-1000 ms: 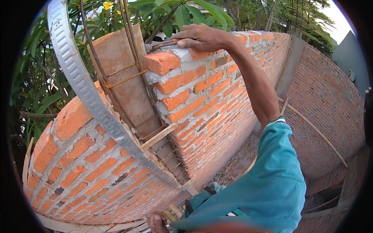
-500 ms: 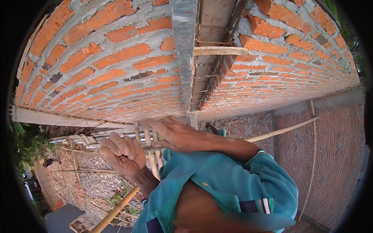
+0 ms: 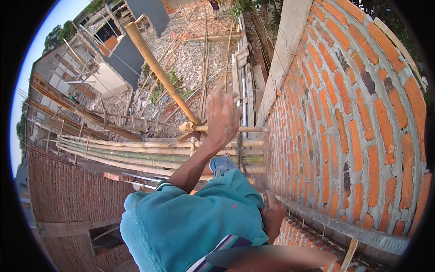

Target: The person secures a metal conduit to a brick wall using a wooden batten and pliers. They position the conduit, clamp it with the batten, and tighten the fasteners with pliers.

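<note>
My left hand (image 3: 222,115) is raised above the bamboo platform (image 3: 167,157), near the lashed joint of an upright bamboo pole (image 3: 161,72); its fingers are apart and slightly bent, holding nothing I can see. My right hand (image 3: 273,211) is low beside my body, at the foot of the brick wall (image 3: 344,136) and next to a long metal strip (image 3: 367,239). Its fingers are curled, and what they grip, if anything, is hidden. Part of my jeans (image 3: 222,164) shows over the poles.
Beyond the platform lies rubble ground (image 3: 181,68) with planks and poles. A concrete beam (image 3: 276,95) edges the wall. Leaning timbers (image 3: 81,109) and a half-built structure (image 3: 108,77) stand left. Another brick wall (image 3: 59,190) is below. A distant person (image 3: 214,7) stands at the top.
My view has swung from the brick wall toward the platform and rubble. My right hand has come down from the wall's top; my left hand has moved out over the poles, its fingers less curled.
</note>
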A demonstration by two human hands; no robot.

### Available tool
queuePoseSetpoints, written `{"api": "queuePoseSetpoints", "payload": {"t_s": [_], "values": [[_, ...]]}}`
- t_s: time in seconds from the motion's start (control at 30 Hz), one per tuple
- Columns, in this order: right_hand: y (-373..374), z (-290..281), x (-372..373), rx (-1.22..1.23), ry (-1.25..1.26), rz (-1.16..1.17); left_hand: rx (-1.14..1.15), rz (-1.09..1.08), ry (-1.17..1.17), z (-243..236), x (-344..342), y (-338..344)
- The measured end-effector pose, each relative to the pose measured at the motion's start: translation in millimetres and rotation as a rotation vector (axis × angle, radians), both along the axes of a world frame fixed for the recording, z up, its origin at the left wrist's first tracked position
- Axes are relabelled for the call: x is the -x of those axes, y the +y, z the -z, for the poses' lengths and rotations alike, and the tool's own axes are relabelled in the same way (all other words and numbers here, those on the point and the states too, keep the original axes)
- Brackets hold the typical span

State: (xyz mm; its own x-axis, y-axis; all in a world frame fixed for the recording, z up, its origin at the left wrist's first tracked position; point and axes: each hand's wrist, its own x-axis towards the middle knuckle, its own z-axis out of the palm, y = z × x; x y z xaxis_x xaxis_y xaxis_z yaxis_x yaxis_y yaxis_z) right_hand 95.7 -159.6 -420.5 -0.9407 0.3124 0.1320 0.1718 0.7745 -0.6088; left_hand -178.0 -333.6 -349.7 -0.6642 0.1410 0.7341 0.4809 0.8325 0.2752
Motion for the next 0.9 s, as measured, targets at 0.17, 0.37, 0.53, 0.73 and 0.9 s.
{"api": "queuePoseSetpoints", "payload": {"t_s": [0.17, 0.37, 0.53, 0.73, 0.9], "values": [[7.2, -8.8, 40.7, -0.113, -0.117, -0.314, -0.051, 0.958, -1.211, 30.6, -103.2, 8.4], [20.7, -21.9, 65.6, 0.074, 0.195, -0.268, -0.285, 0.851, -1.211, 72.0, -133.3, -10.9], [-5.1, -10.8, 74.7, 0.643, 0.246, 0.067, -0.514, 0.798, -1.084, 65.7, -144.5, -21.6], [-16.0, -5.8, 80.2, 0.733, 0.298, -0.056, -0.629, 0.656, -0.961, 50.4, -160.5, -25.5], [-25.1, -4.0, 83.5, 0.458, 0.318, -0.186, -0.722, 0.628, -1.102, 42.0, -163.7, -31.7]]}}
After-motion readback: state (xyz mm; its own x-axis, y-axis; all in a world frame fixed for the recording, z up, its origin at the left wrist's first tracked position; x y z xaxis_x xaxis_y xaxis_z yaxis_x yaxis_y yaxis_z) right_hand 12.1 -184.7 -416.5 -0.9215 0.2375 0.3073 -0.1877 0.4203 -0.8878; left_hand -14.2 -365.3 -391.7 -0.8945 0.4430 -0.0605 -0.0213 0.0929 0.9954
